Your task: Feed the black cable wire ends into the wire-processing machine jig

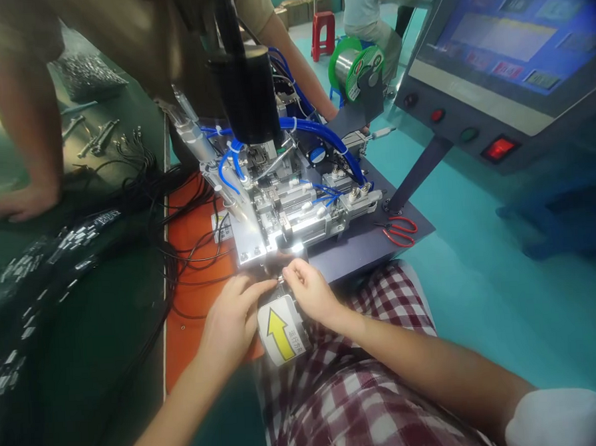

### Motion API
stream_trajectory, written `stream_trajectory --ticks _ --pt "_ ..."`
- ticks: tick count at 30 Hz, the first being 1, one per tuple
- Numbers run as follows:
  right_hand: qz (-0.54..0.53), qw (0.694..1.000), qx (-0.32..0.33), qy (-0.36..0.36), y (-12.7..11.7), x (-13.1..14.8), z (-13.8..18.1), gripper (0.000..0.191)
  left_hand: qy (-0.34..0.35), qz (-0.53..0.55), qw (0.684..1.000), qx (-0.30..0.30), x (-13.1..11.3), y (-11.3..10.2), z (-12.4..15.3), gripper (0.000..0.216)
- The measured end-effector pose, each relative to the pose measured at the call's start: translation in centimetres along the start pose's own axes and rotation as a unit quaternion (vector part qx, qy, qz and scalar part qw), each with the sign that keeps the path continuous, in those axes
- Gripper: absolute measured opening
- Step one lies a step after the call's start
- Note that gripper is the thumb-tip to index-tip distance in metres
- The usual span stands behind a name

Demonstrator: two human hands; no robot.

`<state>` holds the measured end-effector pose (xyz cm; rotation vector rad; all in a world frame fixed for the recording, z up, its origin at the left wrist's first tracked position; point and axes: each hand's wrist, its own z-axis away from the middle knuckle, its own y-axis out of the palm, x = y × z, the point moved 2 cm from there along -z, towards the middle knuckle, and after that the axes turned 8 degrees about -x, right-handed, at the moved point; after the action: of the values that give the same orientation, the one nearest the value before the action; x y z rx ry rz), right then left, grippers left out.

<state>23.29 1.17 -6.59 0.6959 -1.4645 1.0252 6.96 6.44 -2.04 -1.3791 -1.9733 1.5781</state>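
Note:
My left hand (233,313) and my right hand (311,292) meet at the front end of a bench machine (302,216) with metal slides and blue air tubes. The fingertips of both hands are closed around a small shiny piece (281,279), too small and covered to name. My right thumb and fingers pinch together, while my left thumb and index finger reach in from the other side. Just below them is a white label (282,333) with a yellow arrow, fixed to a rounded part of the machine. Black cables (190,255) run left of my left hand.
A co-worker's hand (27,197) rests on the left table. Cables with metal connector ends (88,227) spread there. Red-handled snips (401,232) lie on the machine base. A control screen (512,32) stands right, a green wire spool (354,70) behind, a black cylinder (249,96) overhead.

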Motion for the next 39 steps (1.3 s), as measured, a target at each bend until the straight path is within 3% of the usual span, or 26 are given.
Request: stream_trajectory --ticks 9,15,22,25,32,39 --pt "-0.008 1.000 0.016 -0.001 -0.1 -0.4 -0.1 0.029 -0.072 -0.003 0.996 -0.049 3.7 -3.0 3.6 0.014" --pt "-0.007 1.000 0.015 -0.002 -0.1 -0.5 -0.2 0.030 -0.029 -0.063 0.997 -0.033 3.0 -3.0 2.9 0.025" --pt "-0.025 0.999 0.024 -0.025 0.1 -1.1 -0.7 0.031 -0.054 -0.138 0.988 -0.045 2.4 -1.2 4.7 0.019" --pt "-0.033 0.998 0.028 -0.034 0.2 -1.3 -0.8 0.031 -0.056 -0.146 0.986 -0.058 2.5 -0.6 5.6 0.032" --pt "-0.044 0.998 0.020 -0.051 0.2 -0.9 -0.5 0.034 -0.034 -0.153 0.982 -0.104 2.2 -1.0 5.6 0.019" --pt "-0.045 0.998 0.008 -0.040 0.3 -1.0 -0.4 0.033 -0.020 -0.155 0.978 -0.137 1.9 -1.4 5.2 0.032"
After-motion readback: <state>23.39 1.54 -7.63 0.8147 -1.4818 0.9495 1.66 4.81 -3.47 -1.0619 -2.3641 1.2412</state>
